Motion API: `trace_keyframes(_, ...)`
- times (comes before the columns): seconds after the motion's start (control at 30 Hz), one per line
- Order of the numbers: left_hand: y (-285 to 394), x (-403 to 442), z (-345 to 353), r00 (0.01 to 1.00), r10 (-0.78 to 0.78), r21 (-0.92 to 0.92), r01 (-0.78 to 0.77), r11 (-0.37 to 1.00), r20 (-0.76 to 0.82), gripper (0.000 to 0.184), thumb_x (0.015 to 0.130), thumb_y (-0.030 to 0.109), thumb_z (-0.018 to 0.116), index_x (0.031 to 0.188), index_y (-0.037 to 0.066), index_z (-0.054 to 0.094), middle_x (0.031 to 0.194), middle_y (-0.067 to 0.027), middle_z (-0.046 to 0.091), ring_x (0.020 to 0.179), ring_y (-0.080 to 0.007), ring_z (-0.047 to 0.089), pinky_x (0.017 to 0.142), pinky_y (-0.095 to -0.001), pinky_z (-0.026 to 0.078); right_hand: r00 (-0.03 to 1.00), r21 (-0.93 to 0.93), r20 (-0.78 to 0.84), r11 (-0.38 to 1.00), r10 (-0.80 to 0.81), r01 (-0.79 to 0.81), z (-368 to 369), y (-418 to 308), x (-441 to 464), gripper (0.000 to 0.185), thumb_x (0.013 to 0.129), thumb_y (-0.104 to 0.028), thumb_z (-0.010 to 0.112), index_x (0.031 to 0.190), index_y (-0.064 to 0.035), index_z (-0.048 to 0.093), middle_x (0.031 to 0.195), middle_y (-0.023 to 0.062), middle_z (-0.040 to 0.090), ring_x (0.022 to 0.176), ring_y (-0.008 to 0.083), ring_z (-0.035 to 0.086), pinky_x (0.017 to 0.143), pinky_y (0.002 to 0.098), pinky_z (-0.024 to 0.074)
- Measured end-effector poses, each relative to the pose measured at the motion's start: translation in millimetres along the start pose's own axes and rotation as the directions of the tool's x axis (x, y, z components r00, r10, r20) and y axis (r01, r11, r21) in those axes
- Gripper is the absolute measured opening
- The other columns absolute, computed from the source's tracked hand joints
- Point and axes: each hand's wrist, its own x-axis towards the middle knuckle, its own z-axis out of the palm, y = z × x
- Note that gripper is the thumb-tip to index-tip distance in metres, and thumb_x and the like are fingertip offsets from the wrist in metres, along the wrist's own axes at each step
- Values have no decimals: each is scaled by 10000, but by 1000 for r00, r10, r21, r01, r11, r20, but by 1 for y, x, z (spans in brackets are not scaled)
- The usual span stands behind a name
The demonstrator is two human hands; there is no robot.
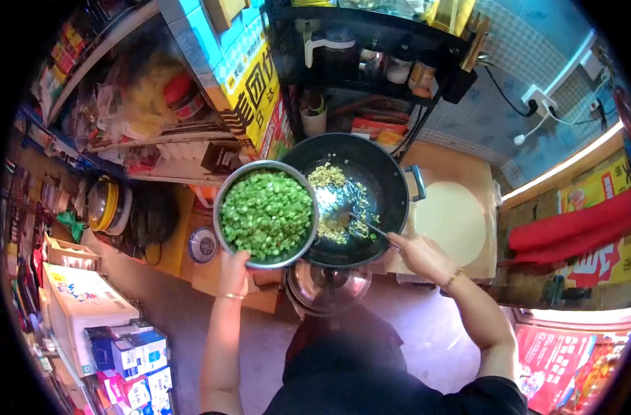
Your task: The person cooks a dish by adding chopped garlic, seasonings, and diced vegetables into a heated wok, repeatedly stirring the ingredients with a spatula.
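Holding in left grip (234, 274): steel bowl (274, 264) of chopped greens (267, 211), near rim
Right grip (424, 257): closed round slim utensil (372, 226)
Wok (390, 183): just right of bowl, chopped bits (326, 176) inside, utensil end among them

Left hand (234, 268) partly out of sight under the bowl (267, 265), the pan (393, 197) partly behind it

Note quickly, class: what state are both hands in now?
Left hand: holding the metal bowl of chopped greens at its rim.
Right hand: closed around a utensil reaching into the pan.
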Motion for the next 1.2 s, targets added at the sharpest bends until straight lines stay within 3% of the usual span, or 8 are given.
trace_keyframes(0.17,-28,53,11,978,194,28,-197,980,71,429,715,-48,432,1144,-45,456,1057,-121,556,845,-207,597,687,-313,523,992,-29,78,994,103,-101,-67,-20,-67,385,796,-86,489,1175,-137,527,742,217,598,728,372,603,647,469,470)
trace_keyframes(0.23,-21,59,20,989,1,102,-16,995,146,442,714,-40,425,1155,-44,450,1059,-132,566,803,-214,621,609,-291,543,960,-223,175,959,218,-177,-83,-31,-75,412,780,-61,492,1182,-151,526,749,207,602,725,371,602,647,467,472)
trace_keyframes(0.3,-49,93,11,960,164,158,-203,967,226,472,725,0,421,1197,8,442,1099,-143,565,852,-258,637,562,-369,584,957,-258,169,948,236,-188,-72,-30,-65,397,768,-38,489,1148,-139,541,763,197,608,727,365,605,639,464,477)
trace_keyframes(0.43,-24,74,45,971,89,178,-130,975,223,493,722,-17,437,1213,36,434,1097,-149,564,851,-287,635,565,-404,584,988,-246,-149,969,-24,-14,-20,-11,-8,194,796,-73,477,968,-70,568,703,163,619,672,315,635,564,426,509)
trace_keyframes(0.63,-15,63,44,972,-48,101,25,995,232,521,696,-60,416,1212,14,425,1080,-163,566,836,-286,637,543,-392,581,961,-114,-263,987,81,-115,14,4,59,312,806,-47,435,1109,-49,511,782,215,620,747,344,632,628,446,512)
trace_keyframes(0.93,6,52,32,975,7,109,-32,994,224,520,694,-45,399,1212,-6,411,1091,-158,558,828,-259,638,539,-347,584,979,-171,195,985,49,-15,-64,2,-19,434,808,-89,495,1234,-169,489,793,206,614,750,366,606,675,476,465)
trace_keyframes(1.0,7,51,31,982,29,126,-54,991,188,509,695,-41,398,1202,-10,425,1091,-131,559,841,-232,630,569,-337,582,944,-193,322,981,73,-10,-87,-8,-35,345,772,-25,479,1090,-123,574,836,193,633,783,364,618,691,479,481)
trace_keyframes(1.2,4,57,27,974,59,123,-87,989,220,492,714,-31,400,1204,-1,432,1051,-130,580,840,-239,636,525,-335,583,980,-69,194,996,-46,60,-22,-21,3,385,825,-87,472,1207,-130,477,818,234,610,756,396,599,678,484,471)
